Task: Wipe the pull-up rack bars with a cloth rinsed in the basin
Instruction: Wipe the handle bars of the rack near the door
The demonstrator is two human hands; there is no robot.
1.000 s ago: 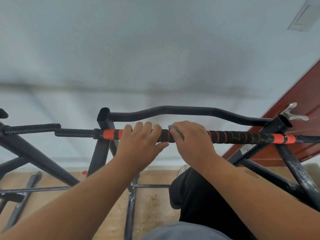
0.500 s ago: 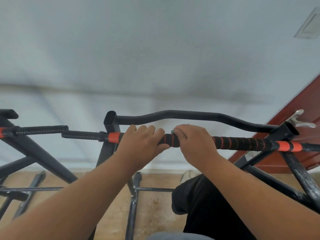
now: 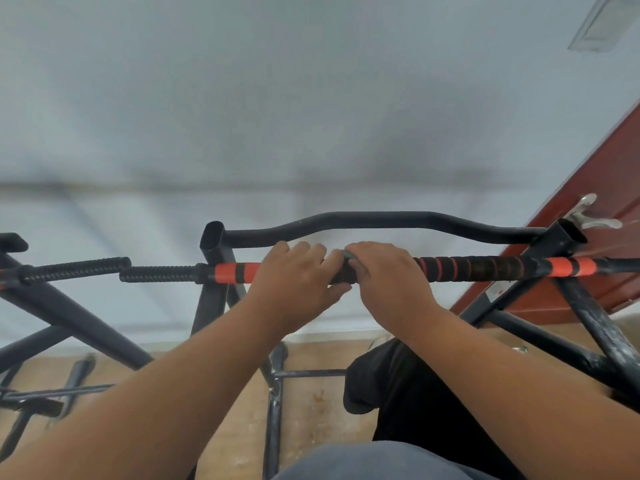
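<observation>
**Head view: both hands bunched at mid-bar, cloth nearly hidden**

Head view puts the padded bar (image 3: 478, 269) across the middle of the frame, and I take it as my landmark throughout.

Risks, as I judge them:
- Cloth (image 3: 343, 253) shows only as a small grey fold on top of the bar, at the thumb side of the right hand (image 3: 388, 271). With so little of it exposed, I cannot tell how much lies between palm and foam. If it has bunched up, the hand would rub bare foam and the stroke would clean little.
- Left hand (image 3: 294, 275) sits on the bar directly against the right one. A stroke toward the orange band (image 3: 227, 271) end would run into it; the cloth could snag or be pulled loose.
- Ridged foam may drag on a damp cloth and roll it off the bar.
- Basin is not in view, so I cannot judge when a rinse is due.

Grip state: the right grip is curled over the bar with the cloth under it, clenched on both. The left grip wraps the bar itself, fingers over the top, thumb beneath.

Position: the cloth lies on the bar's upper side, between the two hands, touching the right one. The curved upper bar (image 3: 363, 220) behind the padded bar is untouched by either hand.
</observation>
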